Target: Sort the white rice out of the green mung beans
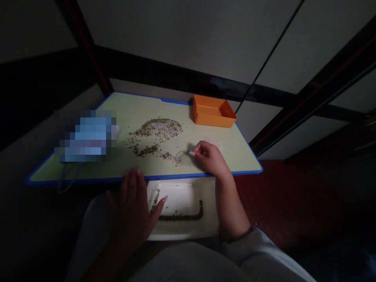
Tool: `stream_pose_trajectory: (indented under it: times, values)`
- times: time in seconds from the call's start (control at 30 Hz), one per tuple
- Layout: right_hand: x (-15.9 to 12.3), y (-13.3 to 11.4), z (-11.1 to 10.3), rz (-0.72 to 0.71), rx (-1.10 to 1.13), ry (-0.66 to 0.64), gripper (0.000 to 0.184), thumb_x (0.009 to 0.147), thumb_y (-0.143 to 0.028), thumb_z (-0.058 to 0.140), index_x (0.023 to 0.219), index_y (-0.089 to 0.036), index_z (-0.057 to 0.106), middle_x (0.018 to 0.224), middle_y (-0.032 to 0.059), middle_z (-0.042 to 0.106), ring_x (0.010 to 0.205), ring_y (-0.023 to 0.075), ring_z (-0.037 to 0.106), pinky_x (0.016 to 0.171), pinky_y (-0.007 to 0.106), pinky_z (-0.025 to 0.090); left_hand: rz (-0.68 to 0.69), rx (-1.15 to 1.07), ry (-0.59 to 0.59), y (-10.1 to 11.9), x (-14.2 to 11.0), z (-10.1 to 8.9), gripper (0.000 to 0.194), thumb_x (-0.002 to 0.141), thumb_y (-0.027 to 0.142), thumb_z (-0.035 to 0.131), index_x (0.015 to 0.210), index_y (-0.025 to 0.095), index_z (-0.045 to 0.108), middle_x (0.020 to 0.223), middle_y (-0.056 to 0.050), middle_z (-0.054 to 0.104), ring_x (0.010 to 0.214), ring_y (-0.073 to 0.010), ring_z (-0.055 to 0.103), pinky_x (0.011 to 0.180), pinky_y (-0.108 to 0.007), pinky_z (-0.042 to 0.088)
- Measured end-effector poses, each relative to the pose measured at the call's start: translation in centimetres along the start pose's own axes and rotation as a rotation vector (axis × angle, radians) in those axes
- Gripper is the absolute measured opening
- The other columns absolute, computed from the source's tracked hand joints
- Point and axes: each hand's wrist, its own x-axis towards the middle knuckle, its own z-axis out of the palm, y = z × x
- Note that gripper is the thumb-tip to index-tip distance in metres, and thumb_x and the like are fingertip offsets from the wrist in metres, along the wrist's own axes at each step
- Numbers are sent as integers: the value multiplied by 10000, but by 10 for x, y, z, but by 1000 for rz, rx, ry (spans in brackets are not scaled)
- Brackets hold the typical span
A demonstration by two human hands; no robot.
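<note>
Left hand (pixel 133 199) spread at table edge (pixel 176 177); right hand (pixel 208 156) pinching thin object (pixel 185 152); blue item (pixel 89 135) pixelated, unreadable.

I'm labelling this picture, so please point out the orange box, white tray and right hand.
Orange box (pixel 214 120): head view, front wall.
White tray (pixel 180 196): head view, bare inner floor.
Right hand (pixel 210 157): head view, middle of the hand.

On my desk (pixel 132 105), grains (pixel 161 127) lie between an obscured item (pixel 88 137), left, and a bin (pixel 214 118), back right; my right hand (pixel 210 157), right of the grains. Before the desk, a tray (pixel 182 230) holds more grains (pixel 179 217).
</note>
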Motion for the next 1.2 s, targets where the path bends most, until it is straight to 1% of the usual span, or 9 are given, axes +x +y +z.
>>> stream_pose_trajectory:
  times: [0.2,0.4,0.5,0.73,0.9,1.07,1.2]
  values:
    - [0,-2,2,-12,26,-48,163,808,-301,630,730,-189,540,657,-28,567,609,106,475,591,220,343,-10,-4,-10,1,0,-2,792,887,481,322,1489,94,-19,1585,-219,172,1484,-324,106,1148,-667,81]
    - [-3,-6,3,-44,146,-199,197,821,-342,629,741,-190,533,669,-26,565,621,101,493,598,221,369,-17,-11,-27,2,1,-3,789,887,481,321,1490,96,-13,1590,-217,154,1489,-318,88,1154,-659,61]
    - [-4,-6,3,-55,190,-222,203,820,-349,633,742,-191,532,663,-27,563,623,105,502,601,224,376,-13,-11,-13,2,0,-2,784,889,480,320,1490,98,-8,1588,-217,164,1490,-312,88,1154,-659,66]
    - [-4,-5,-1,-60,225,-191,252,809,-402,652,735,-187,543,646,-27,577,611,106,510,592,219,372,-1,-10,-7,2,0,-2,789,888,489,316,1489,93,-7,1589,-215,161,1487,-322,94,1147,-666,85]
    - [-4,-4,-1,-42,211,-198,254,802,-408,656,739,-191,540,649,-26,575,608,106,512,592,220,378,-11,1,-13,3,0,-3,792,887,485,317,1489,90,-12,1591,-213,155,1487,-319,91,1155,-656,63]
    - [-3,2,-4,14,176,-61,214,795,-362,637,733,-195,520,643,-26,581,585,107,507,584,225,380,-10,-9,-17,2,0,-3,791,885,477,327,1489,90,-6,1588,-217,163,1484,-328,104,1150,-663,77]
    - [-3,7,-8,67,85,-25,204,782,-366,628,735,-193,530,633,-18,584,570,111,482,540,221,345,-15,-20,-18,2,0,-3,795,882,486,327,1491,98,-7,1589,-214,161,1487,-320,96,1155,-658,62]
